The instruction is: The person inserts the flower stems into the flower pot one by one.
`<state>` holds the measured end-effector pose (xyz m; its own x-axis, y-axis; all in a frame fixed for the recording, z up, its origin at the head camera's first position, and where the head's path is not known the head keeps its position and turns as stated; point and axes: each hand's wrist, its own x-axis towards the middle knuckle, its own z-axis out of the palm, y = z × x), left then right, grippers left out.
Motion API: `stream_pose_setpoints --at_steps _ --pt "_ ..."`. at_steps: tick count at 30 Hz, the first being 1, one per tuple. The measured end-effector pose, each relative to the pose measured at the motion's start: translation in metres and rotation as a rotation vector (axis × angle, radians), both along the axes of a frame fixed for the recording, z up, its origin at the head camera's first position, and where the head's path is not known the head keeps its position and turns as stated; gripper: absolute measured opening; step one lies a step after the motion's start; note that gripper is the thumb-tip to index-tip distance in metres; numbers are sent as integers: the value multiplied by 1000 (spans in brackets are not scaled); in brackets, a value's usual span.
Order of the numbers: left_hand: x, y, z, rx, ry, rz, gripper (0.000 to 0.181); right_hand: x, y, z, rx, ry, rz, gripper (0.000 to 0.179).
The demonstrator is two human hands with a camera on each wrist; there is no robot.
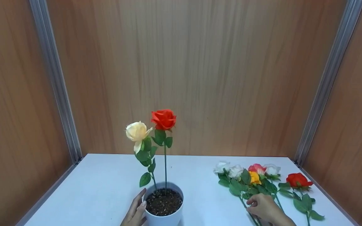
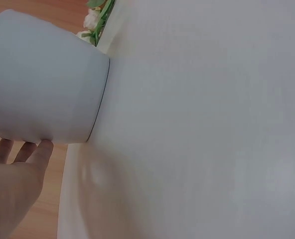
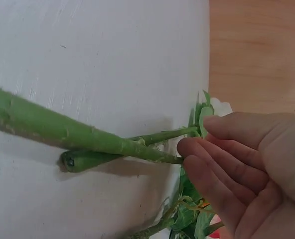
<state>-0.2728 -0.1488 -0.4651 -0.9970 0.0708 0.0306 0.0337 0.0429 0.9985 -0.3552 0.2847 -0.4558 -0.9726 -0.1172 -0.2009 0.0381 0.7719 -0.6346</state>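
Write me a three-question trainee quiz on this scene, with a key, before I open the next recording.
1. Multiple choice: what stands upright in the pale, round, smooth-walled pot of dark, crumbly soil?
A) Two white roses
B) One cream rose and one red rose
C) One yellow rose
2. True or false: the person's bare right hand is touching the pot.
3. Short answer: what colour is the leafy-stemmed rose lying farthest right on the smooth white table?

Key
1. B.
2. False: the bare left hand touches it; the right is beside the loose green stems.
3. Red.
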Motion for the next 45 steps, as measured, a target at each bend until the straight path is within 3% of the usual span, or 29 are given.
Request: stream_pose_setpoints --at_steps 5,13,18,24,33,45 --pt "-1 0 -1 -9 6 2 81 -2 -4 -3 74 -28 31 20" --pt "-1 -1 -4 6 15 -2 80 -4 -8 1 156 19 20 10" --pt "0 0 -3 3 12 1 80 -5 -10 4 58 23 -14 15" --pt "-1 1 -2 -7 12 8 81 -7 -9 8 -68 3 5 19" --pt "-1 1 -1 -4 14 16 79 -7 -13 21 -148 10 -46 29" --pt "-1 1 -1 -7 19 27 80 -4 -39 43 -306 92 -65 37"
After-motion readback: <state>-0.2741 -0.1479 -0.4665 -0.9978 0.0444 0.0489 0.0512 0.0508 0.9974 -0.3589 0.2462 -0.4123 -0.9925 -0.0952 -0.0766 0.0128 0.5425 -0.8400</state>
